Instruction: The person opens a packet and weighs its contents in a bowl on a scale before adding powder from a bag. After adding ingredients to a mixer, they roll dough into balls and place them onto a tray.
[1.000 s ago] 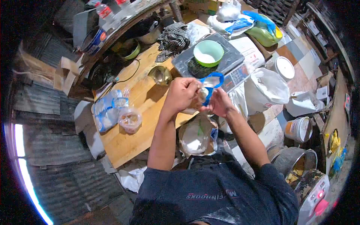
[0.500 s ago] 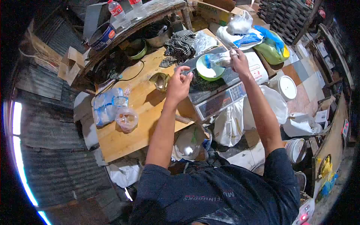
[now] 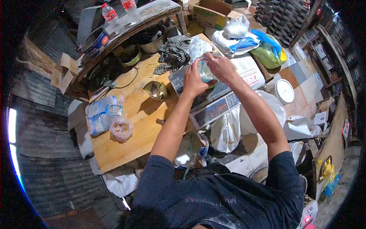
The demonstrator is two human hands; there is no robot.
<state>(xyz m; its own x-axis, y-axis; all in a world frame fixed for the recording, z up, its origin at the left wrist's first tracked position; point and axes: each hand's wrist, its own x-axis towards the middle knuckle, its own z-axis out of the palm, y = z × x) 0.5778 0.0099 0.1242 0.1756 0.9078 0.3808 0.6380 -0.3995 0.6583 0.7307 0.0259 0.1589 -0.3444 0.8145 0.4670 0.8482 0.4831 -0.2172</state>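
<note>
A digital scale (image 3: 215,110) lies on the right part of the wooden table, and a green bowl with a pale inside (image 3: 211,86) sits on its platform, mostly covered by my hands. Between my hands, over the bowl, is a clear plastic bag with blue marking (image 3: 206,71). My right hand (image 3: 221,68) is closed on the bag's upper right part. My left hand (image 3: 195,81) curls around its left side, fingers pointing up; its exact contact with the bag or bowl rim is partly hidden.
The wooden table (image 3: 146,122) bears bundled clear bags (image 3: 100,116), an open plastic bag (image 3: 121,129), a gold-coloured opened pouch (image 3: 156,91) and a striped cloth (image 3: 173,53). White sacks (image 3: 225,133) stand before the scale. A white-lidded bucket (image 3: 284,91) is to the right.
My left hand has moved right, from beside the bowl to the bag. My right hand has come down and left with the bag, lower over the bowl. The view has shifted slightly.
</note>
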